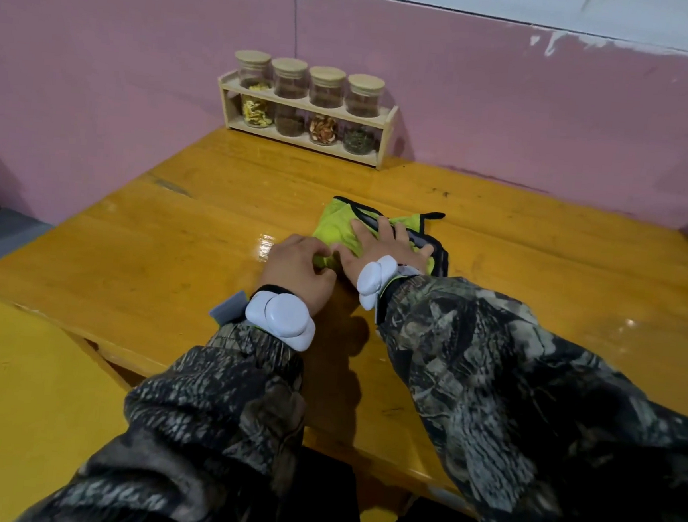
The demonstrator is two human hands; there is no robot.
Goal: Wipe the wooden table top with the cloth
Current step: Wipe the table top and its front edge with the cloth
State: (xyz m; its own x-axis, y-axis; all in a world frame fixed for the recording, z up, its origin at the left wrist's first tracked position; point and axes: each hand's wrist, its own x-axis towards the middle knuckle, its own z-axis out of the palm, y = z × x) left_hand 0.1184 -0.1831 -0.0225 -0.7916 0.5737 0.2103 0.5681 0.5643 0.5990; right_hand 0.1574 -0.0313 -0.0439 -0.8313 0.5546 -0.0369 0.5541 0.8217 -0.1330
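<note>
Pink wall behind; spice rack [305, 109] sits at the far edge of the wooden table [127, 250]. Green cloth [337, 227] lies mid-table, just right of a glossy patch. Right hand [381, 243] is flat on it, fingers spread and pressing. Left hand [298, 265] is curled at the near-left corner and looks to be pinching the fabric. My read: prepping the cloth, no stroke begun. Next move needs firm downward pressure and a sweep over bare wood. Both forearms reach forward, wrists low.
</note>
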